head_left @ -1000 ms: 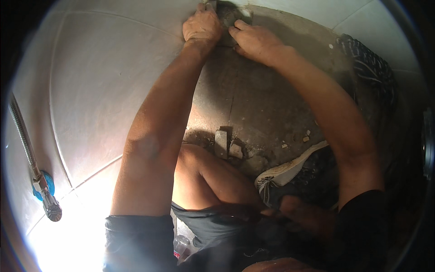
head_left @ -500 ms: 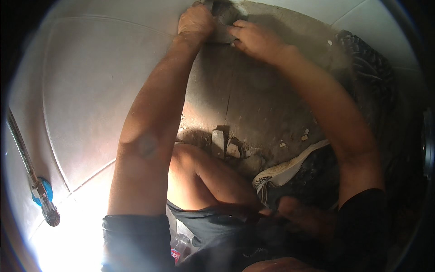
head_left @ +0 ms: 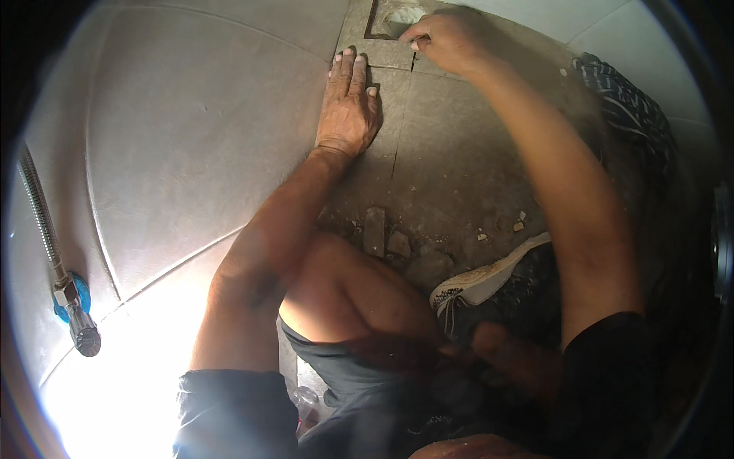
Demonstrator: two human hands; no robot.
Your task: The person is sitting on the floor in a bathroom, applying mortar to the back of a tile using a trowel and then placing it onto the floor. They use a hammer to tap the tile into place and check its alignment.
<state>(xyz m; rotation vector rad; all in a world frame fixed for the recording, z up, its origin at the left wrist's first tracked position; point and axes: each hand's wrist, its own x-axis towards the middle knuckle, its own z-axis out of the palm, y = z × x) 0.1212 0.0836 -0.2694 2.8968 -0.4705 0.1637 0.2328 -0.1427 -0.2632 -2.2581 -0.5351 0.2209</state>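
My left hand [head_left: 348, 115] lies flat on the grey floor tile [head_left: 394, 96] beside the wall, fingers stretched away from me and holding nothing. Ahead of it, at the far end, a square cut-out [head_left: 370, 29] in the tile surrounds a pale round hole [head_left: 405, 15]. My right hand [head_left: 447, 44] is at the near right corner of this cut-out. Its thumb and fingers are curled together; whatever may be pinched between them is too small to make out. Thin dark joints run between the floor tiles by both hands.
Broken tile pieces [head_left: 375, 231] and crumbs lie in front of my bent knee. A dark shoe with a pale sole [head_left: 489, 279] is to their right. Dark patterned cloth [head_left: 627, 99] lies along the right wall. At left, a braided hose [head_left: 40, 206] meets a metal valve [head_left: 82, 333] on the tiled wall.
My left hand has come back from the cut-out and now rests flat on the floor. My right hand has shifted slightly up and right; the cut-out and hole are uncovered.
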